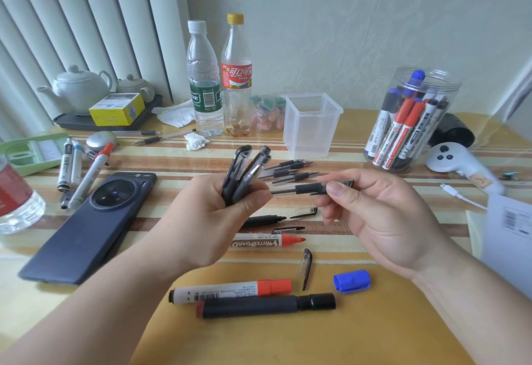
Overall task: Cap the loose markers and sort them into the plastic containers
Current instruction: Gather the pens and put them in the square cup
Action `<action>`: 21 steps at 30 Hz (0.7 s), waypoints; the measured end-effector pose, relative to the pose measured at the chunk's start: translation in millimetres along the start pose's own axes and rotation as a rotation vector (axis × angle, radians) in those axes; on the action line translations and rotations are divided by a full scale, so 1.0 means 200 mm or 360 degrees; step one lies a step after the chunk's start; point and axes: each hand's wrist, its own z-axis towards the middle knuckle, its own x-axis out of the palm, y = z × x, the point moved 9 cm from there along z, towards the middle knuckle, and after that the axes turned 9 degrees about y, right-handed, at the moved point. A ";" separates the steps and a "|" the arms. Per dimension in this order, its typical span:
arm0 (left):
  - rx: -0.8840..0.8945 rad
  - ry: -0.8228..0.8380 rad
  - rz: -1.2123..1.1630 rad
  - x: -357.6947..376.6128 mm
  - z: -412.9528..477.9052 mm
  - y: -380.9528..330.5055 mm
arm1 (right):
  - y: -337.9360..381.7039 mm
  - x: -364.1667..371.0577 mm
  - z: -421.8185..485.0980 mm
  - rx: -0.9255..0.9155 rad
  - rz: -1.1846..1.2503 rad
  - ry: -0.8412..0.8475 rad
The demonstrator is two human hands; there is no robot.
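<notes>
Fingertips [336, 190] of the right hand [383, 220] pinch a thin black pen [309, 189] near its back end. It lies level, and its bare point aims at the left hand [207, 220]. That hand's fingers [253, 197] are curled tight round a bundle of capped pens [244, 172], whose caps fan upward. Both hands hover in front of the square container [311, 123], nearer the person than it is. That container looks empty.

The pinched pen appears uncapped, so the step is probably to cap it before it joins the bundle. Doing that well means:

- Shift the pinch toward the rubber grip, so the tip does not wobble.
- Keep the point off the left palm, where it could leave ink.
- Press a cap on straight along the barrel until it seats, clip outward.

Three clear caps [305, 210] lie on the cloth in front of the square container, under and just beyond the hands. With both hands full, dropping the bundle into the square container first would free a hand for them.

More uncapped pens [290, 170] lie just in front of the square container. An uncapped red whiteboard marker [267, 242] and a blue cap [351, 280] lie nearer the person. Right of the square container stands the round jar [411, 123], already holding thick markers, so I judge that the thin pens belong in the square container.
</notes>
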 end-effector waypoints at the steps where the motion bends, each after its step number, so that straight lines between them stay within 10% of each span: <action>1: 0.0102 -0.0071 0.0129 -0.01 -0.01 -0.03 | -0.02 0.00 0.00 0.0057 0.0107 -0.0037; 10: 0.0481 -0.0164 0.0638 0.01 -0.02 -0.17 | -0.09 0.00 -0.01 0.0417 0.0412 -0.0161; 21: 0.0009 0.0389 0.1176 0.16 0.13 -0.14 | -0.07 0.03 0.02 0.0116 -0.0078 -0.0155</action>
